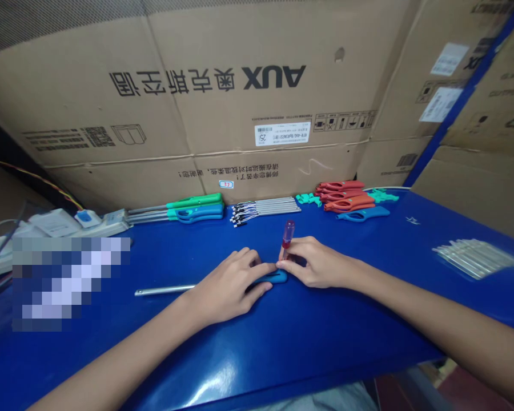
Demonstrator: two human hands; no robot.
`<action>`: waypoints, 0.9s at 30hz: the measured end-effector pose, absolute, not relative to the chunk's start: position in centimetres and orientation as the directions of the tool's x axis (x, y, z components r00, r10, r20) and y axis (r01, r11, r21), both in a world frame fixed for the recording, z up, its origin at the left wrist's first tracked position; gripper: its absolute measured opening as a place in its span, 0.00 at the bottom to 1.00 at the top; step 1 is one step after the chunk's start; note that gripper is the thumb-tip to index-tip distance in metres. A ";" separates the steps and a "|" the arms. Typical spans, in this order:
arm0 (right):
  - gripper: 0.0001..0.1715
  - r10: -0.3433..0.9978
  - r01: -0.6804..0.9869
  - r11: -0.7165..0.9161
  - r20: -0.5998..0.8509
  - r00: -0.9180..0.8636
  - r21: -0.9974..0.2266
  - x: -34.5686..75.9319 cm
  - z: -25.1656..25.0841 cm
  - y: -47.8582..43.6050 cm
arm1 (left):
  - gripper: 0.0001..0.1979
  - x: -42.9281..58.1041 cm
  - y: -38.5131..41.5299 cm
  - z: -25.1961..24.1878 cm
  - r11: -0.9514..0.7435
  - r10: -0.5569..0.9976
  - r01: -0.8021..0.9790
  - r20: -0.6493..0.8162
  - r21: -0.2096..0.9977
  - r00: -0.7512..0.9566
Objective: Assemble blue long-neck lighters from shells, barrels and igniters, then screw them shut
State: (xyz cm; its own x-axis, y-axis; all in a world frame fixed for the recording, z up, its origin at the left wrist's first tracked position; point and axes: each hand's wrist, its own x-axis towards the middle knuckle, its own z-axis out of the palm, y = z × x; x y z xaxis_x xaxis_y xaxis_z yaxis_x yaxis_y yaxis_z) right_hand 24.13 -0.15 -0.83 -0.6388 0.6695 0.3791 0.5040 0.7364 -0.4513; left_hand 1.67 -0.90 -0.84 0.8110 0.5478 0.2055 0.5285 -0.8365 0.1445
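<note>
On the blue tabletop lies a long-necked lighter (pixel 277 277) with a blue handle and a silver metal tube that points left. My left hand (pixel 235 285) is closed over its handle, thumb on the near side and fingers across the top. A screwdriver (pixel 288 233) with a clear purple-red handle stands nearly upright at the handle's right end. My right hand (pixel 314 262) pinches it low down, between thumb and fingers. The screwdriver's tip is hidden behind the fingertips.
Behind stand finished-looking lighters (pixel 197 208), metal tubes with wires (pixel 269 206), red and orange handles (pixel 346 197), and small green parts (pixel 308 198). Clear-bagged pieces (pixel 475 257) lie at right. A power strip (pixel 107 224) is at left. Cardboard (pixel 223 125) walls the back.
</note>
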 end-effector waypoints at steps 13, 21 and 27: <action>0.13 0.687 0.540 0.727 0.428 -0.588 -0.425 23.9 -1.8 -0.2 | 0.15 1.7 -0.9 -0.8 -0.829 0.559 0.542 0.181 0.141 0.809; 0.16 0.716 0.545 0.698 0.441 -0.541 -0.464 23.7 -1.9 -0.3 | 0.16 1.7 -0.8 -0.8 -0.828 0.560 0.542 0.173 0.142 0.810; 0.18 0.788 0.554 0.614 0.470 -0.397 -0.562 24.3 -0.5 0.2 | 0.17 1.8 -0.8 -0.8 -0.818 0.573 0.554 0.153 0.154 0.805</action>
State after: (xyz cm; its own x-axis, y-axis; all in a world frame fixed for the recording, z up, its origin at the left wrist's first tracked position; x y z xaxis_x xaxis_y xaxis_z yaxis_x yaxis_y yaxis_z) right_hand 24.30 0.21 -0.54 -0.3972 0.7882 0.4700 0.5535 0.6143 -0.5624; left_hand 1.76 -0.80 -0.77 0.8050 0.5733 0.1527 0.5537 -0.8184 0.1535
